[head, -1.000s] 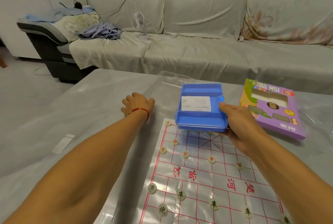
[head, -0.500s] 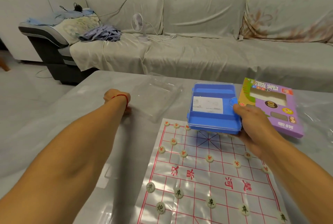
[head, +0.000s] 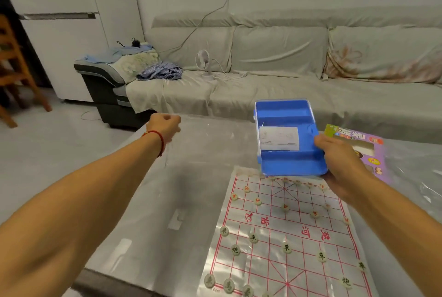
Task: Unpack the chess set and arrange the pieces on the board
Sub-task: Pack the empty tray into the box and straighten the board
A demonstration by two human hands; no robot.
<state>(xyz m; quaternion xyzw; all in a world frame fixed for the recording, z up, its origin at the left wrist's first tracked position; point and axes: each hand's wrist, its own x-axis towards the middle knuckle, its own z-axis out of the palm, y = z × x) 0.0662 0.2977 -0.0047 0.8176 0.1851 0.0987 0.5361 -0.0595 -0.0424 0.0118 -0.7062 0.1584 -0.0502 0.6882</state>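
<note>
A paper chess board (head: 287, 227) with a red grid lies on the table, right of centre. Several pale round pieces (head: 253, 238) stand on its lines, red-marked at the far end and dark-marked at the near end. My right hand (head: 334, 155) grips the right edge of a blue plastic tray (head: 287, 115), lifted and tilted over the board's far edge. A white paper slip (head: 279, 138) lies in its middle compartment. My left hand (head: 165, 126) is raised left of the tray, fingers closed on a faintly visible clear plastic lid (head: 205, 138).
A purple game box (head: 375, 150) lies on the table behind my right hand. Strips of clear tape (head: 175, 221) stick to the grey table (head: 155, 213) left of the board. A covered sofa with a small fan (head: 203, 60) runs behind the table.
My left hand moved left, then rose off the table with the clear lid. My right hand shifted the blue tray to the right, lifted it and tilted it. The view tilted upward.
</note>
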